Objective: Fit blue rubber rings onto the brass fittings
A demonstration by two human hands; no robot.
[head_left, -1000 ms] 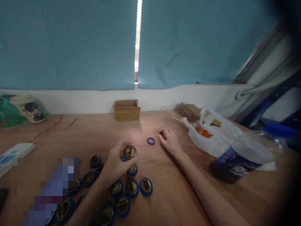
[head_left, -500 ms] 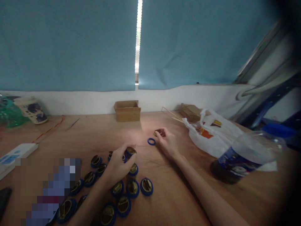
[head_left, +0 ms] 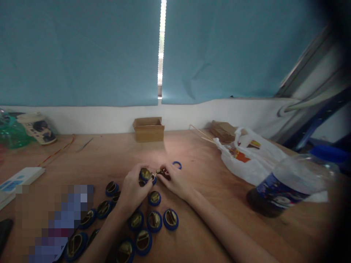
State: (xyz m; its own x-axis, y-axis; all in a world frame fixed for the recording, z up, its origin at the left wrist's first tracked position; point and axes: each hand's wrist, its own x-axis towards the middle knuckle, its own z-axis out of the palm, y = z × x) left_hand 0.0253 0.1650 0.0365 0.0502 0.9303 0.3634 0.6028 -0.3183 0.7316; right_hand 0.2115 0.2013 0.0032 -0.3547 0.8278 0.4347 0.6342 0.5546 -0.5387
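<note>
My left hand point(head_left: 135, 186) is closed round the edge of a round pin badge point(head_left: 145, 174) with a gold back and blue rim, held up off the table. Close by on the right, my right hand point(head_left: 173, 180) pinches a small gold metal piece point(head_left: 159, 171), its tip near the badge; whether they touch I cannot tell. Just behind the right hand lies a blue ring point(head_left: 177, 165), partly hidden by it. Several more blue-rimmed badges with gold backs, such as this pin badge point(head_left: 154, 221), lie around and below the left hand; the left forearm covers some.
A small open cardboard box point(head_left: 149, 133) stands at the back. On the right are a white plastic bag point(head_left: 246, 164) and a large bottle of dark drink point(head_left: 279, 193). A white device point(head_left: 20, 182), a patterned cup point(head_left: 38, 128) and a pixelated patch occupy the left.
My right hand has moved left from beyond the blue ring to the badge, carrying the small gold piece. My left hand has shifted slightly left and turned the badge's back more into view.
</note>
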